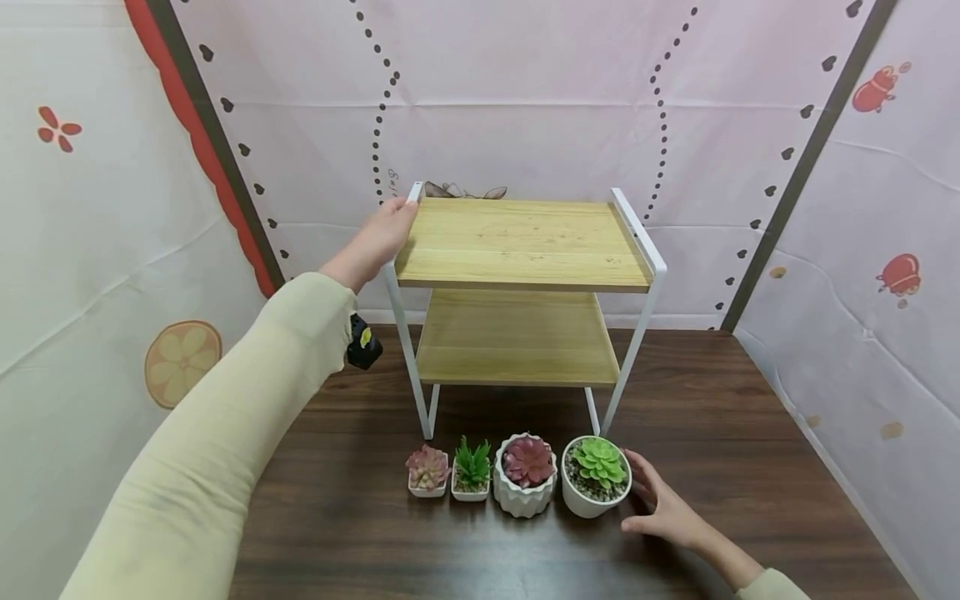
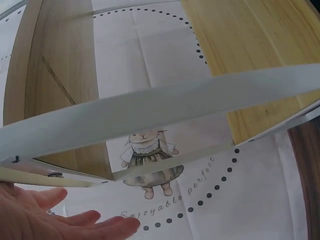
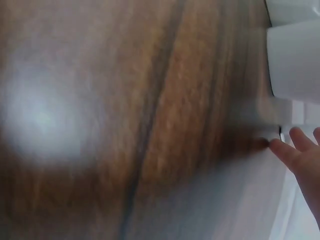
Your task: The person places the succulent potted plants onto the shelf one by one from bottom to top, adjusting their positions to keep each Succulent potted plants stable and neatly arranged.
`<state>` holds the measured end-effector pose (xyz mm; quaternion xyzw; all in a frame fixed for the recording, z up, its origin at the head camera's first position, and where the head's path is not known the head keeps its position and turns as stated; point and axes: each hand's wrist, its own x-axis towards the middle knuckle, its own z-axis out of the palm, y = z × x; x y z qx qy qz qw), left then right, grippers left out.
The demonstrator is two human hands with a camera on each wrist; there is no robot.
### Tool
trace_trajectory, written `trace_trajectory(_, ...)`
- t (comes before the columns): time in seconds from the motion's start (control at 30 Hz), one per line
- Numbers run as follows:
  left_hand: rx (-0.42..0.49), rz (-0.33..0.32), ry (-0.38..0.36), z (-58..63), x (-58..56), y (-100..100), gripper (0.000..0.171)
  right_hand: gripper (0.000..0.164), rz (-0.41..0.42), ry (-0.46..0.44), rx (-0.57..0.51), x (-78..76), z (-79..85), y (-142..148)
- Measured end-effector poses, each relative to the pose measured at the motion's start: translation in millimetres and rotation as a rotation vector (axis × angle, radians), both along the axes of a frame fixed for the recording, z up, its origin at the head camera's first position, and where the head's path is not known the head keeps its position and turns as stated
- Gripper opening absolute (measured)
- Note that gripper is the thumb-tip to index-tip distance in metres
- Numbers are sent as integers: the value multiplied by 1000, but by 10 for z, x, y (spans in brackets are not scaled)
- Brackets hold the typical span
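My left hand [image 1: 386,232] is at the left top rail of a two-tier shelf [image 1: 521,242] with wooden boards and a white frame. In the left wrist view its fingers [image 2: 112,229] stretch out straight beside the white rail [image 2: 165,105]. On the table, my right hand [image 1: 667,510] is spread, with fingertips beside the round white pot holding a green succulent [image 1: 600,462]; contact is unclear. Left of it stand a dark red succulent [image 1: 528,461] in a ribbed white pot, a spiky green plant [image 1: 472,463] and a pink succulent [image 1: 427,467], both in small square pots.
The four-legged shelf stands on a dark wooden table [image 1: 337,517], behind the row of pots. Printed cloth [image 1: 525,67] hangs at the back and both sides. A black wrist device [image 1: 363,342] shows by the left sleeve [image 1: 225,433].
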<state>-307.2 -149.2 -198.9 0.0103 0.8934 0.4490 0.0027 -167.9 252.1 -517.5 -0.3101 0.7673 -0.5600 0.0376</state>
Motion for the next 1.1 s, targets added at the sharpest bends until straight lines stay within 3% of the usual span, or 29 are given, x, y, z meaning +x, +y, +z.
trace_trajectory(0.3,-40,-6,23,15,46,1,48,86,-166,-76,83,12,61,-176)
trace_trajectory(0.47,-25,2,11,9,29,1,49,90,-148,-76,39,-37,84,-228)
trace_trajectory(0.67,-76,5,18,8,41,7,47,103,-115,-32,34,-83,106,-256)
trace_trajectory(0.93,-75,0,-6,19,52,15,48,97,-127,-86,75,-119,143,-306)
trace_trajectory(1.1,-72,10,-14,25,73,27,50,94,-137,-59,64,-133,128,-318)
